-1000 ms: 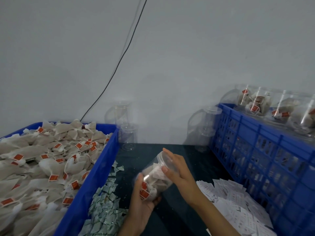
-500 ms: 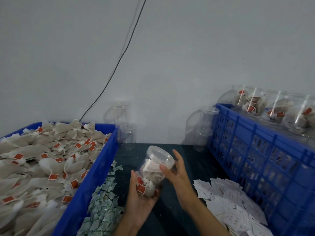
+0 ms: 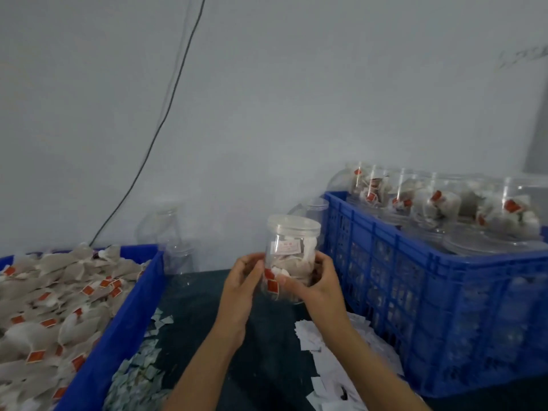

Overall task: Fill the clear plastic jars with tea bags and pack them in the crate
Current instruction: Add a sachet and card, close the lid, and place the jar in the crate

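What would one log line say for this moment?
stage: packing | filled jar: lidded, upright | left hand and right hand: gripping jar | crate: right

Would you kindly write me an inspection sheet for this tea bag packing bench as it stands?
Surface: dark tabletop, bare in the middle.
Job's things: lidded jar holding tea bags, upright, held above the table; blue crate on the right with filled jars on top; blue bin on the left heaped with loose tea bags; empty jars by the wall.
Clutter: greenish paper scraps beside the bin; white slips by the crate.
Grippers: left hand and right hand both grip the jar.
Cables: black cable down the wall.
Surroundings: plain pale wall.
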Tool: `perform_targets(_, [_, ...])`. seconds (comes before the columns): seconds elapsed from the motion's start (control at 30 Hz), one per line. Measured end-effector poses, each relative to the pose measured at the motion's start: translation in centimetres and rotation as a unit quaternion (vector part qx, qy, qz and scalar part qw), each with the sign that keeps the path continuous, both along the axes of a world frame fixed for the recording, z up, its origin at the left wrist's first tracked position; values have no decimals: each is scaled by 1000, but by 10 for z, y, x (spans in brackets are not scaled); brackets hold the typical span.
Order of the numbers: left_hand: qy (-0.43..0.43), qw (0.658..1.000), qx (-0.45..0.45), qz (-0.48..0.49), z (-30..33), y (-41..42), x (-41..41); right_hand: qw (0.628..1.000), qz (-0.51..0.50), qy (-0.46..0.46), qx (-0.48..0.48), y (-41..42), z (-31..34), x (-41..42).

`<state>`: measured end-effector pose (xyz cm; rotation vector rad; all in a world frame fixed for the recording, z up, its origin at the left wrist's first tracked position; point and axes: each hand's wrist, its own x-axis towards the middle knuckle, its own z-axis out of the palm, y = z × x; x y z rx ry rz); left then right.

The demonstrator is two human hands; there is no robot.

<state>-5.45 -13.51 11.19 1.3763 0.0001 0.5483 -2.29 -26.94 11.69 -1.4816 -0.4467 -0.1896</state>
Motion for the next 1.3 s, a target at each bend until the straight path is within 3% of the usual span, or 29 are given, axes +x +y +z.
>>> perform_targets(0.3, [-103, 980, 108, -133, 87, -126, 48, 973, -180, -144, -32, -135, 81, 22])
perform_targets(0.57, [-59, 951, 241, -184, 101, -218, 88, 937, -309, -147, -78, -223, 85, 52])
perform_targets(0.97, [-35, 899, 389, -198, 102, -254, 122, 873, -417, -103, -232, -256, 68, 76])
perform_targets(1.1, [-32, 897, 392, -200, 102, -261, 126, 851, -466, -119, -213, -250, 66, 74])
perform_targets(1.3, [-20, 890, 404, -211, 100, -265, 127, 846, -481, -120, -194, -246, 69, 72])
